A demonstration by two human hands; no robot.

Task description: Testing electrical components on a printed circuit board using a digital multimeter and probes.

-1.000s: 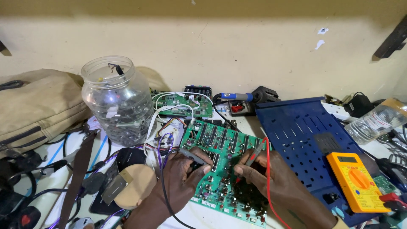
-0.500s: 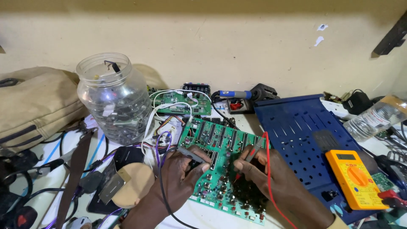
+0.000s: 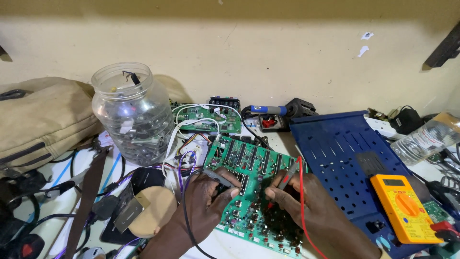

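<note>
Green circuit board [image 3: 249, 192] is lying flat on the cluttered bench, tilted diagonally between a clear jar [image 3: 132, 112] and a blue perforated panel [image 3: 345, 158], showing rows of dark slots along its upper part and dense small black components lower down. Left hand [image 3: 203, 201] is pinching the black probe [image 3: 218, 176] against the board's middle. Right hand [image 3: 306, 206] is gripping the red probe [image 3: 287, 175], tip down on the components, red lead trailing toward the orange multimeter [image 3: 405, 208].

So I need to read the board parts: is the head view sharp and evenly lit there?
Head view: circuit board fairly sharp near the hands, evenly lit; slight glare on the plastic jar; shadow band along the wall's top; edges bend slightly.
</note>
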